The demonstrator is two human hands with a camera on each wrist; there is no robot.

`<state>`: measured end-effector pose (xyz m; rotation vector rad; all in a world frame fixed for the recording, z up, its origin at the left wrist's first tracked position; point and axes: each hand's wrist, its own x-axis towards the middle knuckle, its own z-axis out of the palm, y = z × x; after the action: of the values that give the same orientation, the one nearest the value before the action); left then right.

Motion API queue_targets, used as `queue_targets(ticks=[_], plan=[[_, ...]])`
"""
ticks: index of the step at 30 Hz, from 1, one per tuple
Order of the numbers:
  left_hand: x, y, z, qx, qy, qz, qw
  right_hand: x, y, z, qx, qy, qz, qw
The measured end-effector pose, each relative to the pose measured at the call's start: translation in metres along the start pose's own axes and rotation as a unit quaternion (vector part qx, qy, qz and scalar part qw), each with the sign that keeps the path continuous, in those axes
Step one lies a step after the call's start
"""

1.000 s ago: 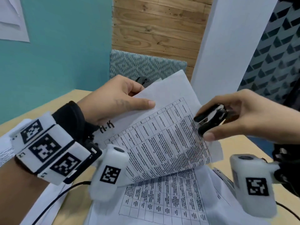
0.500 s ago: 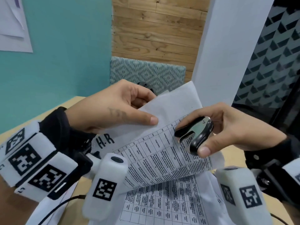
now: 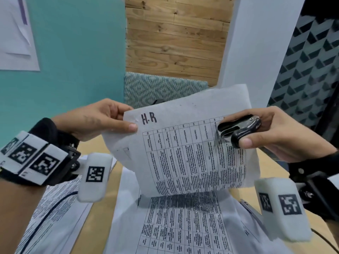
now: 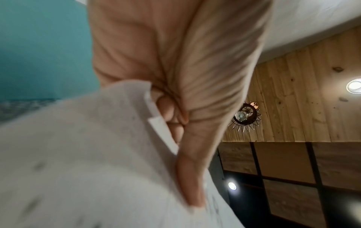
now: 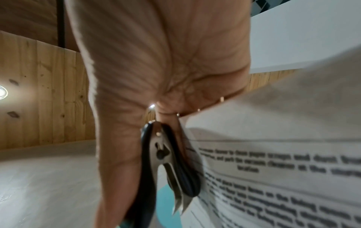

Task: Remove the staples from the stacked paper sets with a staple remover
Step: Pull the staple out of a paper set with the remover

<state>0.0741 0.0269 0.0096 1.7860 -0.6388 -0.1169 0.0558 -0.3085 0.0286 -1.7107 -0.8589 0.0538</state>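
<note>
Right hand grip: the right hand (image 3: 286, 132) pinches a black-and-metal staple remover (image 3: 238, 128) between thumb below and fingers above, its metal claws pointing left onto the page.
Left hand grip: the left hand (image 3: 95, 120) pinches the upper left corner of the lifted paper set (image 3: 187, 143), thumb on the printed face, other fingers curled behind the sheet.
Staple remover: its claws (image 5: 180, 205) lie against the upper right part of the lifted page, over the printed table; whether they are on a staple cannot be told.
Lifted paper set: raised off the table between both hands, curving, with "H.R" (image 3: 149, 118) handwritten near the left thumb.
Stack beneath: more printed table sheets (image 3: 183, 226) lie flat on the wooden table (image 3: 95, 222), directly below the lifted set.
Other sheets: further printed pages (image 3: 55, 213) lie to the left under the left wrist, with a dark cable across them.
Beyond the table: a patterned chair back (image 3: 161, 88), teal wall and wood panelling.
</note>
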Motion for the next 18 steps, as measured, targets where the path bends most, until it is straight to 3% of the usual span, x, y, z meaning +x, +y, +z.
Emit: queue_targets(ticks=[5, 9, 18], plan=[[0.01, -0.004, 0.007, -0.057, 0.059, 0.04, 0.996, 0.004, 0.005, 0.002, 0.014, 0.048, -0.027, 0.998], [0.018, -0.012, 0.014, -0.092, 0.169, 0.066, 0.979, 0.004, 0.005, 0.001, 0.026, 0.087, -0.058, 0.994], [0.036, -0.02, 0.055, -0.19, 0.243, 0.145, 0.94, 0.007, 0.009, 0.0, 0.025, 0.122, -0.1, 0.987]])
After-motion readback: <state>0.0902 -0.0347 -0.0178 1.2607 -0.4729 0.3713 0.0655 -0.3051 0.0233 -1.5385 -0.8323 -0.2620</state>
